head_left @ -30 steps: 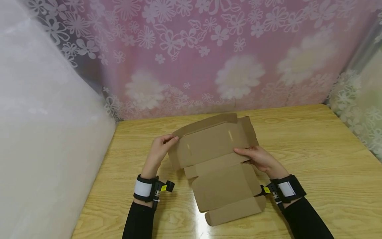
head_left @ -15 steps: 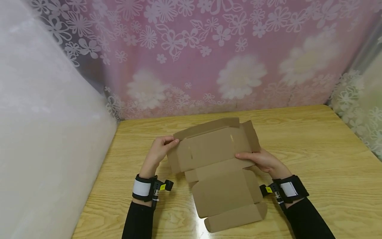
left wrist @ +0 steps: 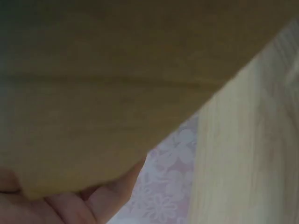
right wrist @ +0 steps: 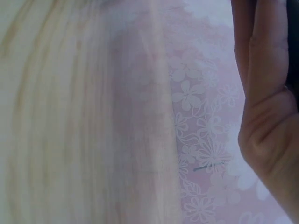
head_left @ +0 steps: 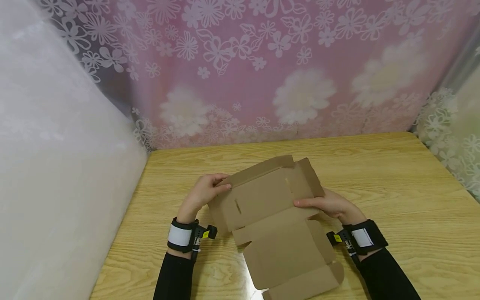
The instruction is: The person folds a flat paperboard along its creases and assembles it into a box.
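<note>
An unfolded brown cardboard box [head_left: 262, 196] with creased panels, side flaps and small slots is held tilted above the table. At its upper left corner my left hand [head_left: 202, 193] pinches the edge, thumb on the near face. My right hand [head_left: 333, 205] grips the right side near a fold, thumb lying over the panel and the other fingers hidden behind. In the left wrist view, the cardboard [left wrist: 117, 102] fills most of the picture, with fingers [left wrist: 93, 205] along its lower edge. The right wrist view shows only part of the right hand [right wrist: 271, 107]; no cardboard is recognisable there.
The wood-grain table [head_left: 393, 175] extends around the cardboard. Behind it hangs a pink floral curtain [head_left: 243, 91]. A white sheet [head_left: 67, 146] borders the left side, and a pale floral curtain [head_left: 453, 133] borders the right.
The cardboard has come lower in the head view, its bottom flap now cut by the frame edge. My left hand has shifted slightly right and down; the right thumb has moved slightly down.
</note>
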`<state>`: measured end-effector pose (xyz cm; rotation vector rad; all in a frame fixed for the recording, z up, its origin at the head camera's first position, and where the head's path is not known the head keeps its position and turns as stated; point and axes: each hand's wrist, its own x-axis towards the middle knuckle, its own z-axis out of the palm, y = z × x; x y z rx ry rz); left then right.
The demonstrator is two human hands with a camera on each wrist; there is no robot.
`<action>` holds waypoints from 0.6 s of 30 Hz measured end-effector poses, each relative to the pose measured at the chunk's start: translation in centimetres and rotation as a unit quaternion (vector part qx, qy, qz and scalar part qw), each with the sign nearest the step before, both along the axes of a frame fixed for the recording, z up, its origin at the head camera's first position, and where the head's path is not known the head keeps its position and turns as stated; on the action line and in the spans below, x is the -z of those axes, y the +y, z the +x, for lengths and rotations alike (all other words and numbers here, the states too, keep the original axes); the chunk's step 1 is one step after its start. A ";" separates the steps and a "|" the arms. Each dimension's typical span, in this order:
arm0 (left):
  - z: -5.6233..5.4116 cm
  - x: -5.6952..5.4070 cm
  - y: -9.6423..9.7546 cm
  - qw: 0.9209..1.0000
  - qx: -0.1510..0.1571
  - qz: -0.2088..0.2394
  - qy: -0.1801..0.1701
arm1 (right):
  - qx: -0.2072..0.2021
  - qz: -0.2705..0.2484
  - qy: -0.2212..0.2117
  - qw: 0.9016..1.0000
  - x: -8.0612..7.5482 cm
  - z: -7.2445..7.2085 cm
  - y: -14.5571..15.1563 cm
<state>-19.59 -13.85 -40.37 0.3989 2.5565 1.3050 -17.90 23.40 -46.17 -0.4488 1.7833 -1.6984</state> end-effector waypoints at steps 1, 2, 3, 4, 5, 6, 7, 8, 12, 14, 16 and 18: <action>0.0 0.1 0.2 1.000 0.006 -0.008 0.005 | -0.002 0.001 -0.002 1.000 0.0 0.0 0.0; -0.1 0.3 0.4 1.000 0.012 -0.016 0.008 | -0.005 0.004 -0.004 1.000 0.0 0.1 0.0; -0.1 0.5 0.5 1.000 0.018 -0.021 0.010 | -0.006 0.006 -0.006 1.000 0.0 0.1 -0.1; -0.2 0.7 0.7 0.999 0.023 -0.026 0.012 | -0.007 0.009 -0.008 1.000 0.0 0.1 -0.1; -0.3 0.8 0.8 0.999 0.025 -0.029 0.012 | -0.008 0.011 -0.010 1.000 0.1 0.1 -0.2; -0.3 0.9 0.9 0.999 0.026 -0.030 0.011 | -0.008 0.013 -0.011 1.000 0.1 0.1 -0.2; -0.3 1.0 1.0 0.999 0.027 -0.031 0.010 | -0.008 0.015 -0.011 1.000 0.1 0.1 -0.3; -0.4 1.2 1.1 0.999 0.024 -0.031 0.007 | -0.008 0.016 -0.012 1.000 0.1 0.1 -0.3; -0.4 1.3 1.3 0.999 0.012 -0.029 0.001 | -0.005 0.020 -0.017 1.000 0.0 0.2 -0.3; -0.4 1.3 1.4 1.000 0.008 -0.029 0.001 | -0.005 0.023 -0.017 1.000 0.0 0.2 -0.2; -0.4 1.3 1.4 1.000 0.004 -0.029 0.006 | -0.004 0.026 -0.016 1.000 -0.1 0.2 -0.1; -0.5 1.3 1.5 0.999 0.000 -0.030 0.014 | 0.000 0.029 -0.006 1.000 -0.2 0.1 0.0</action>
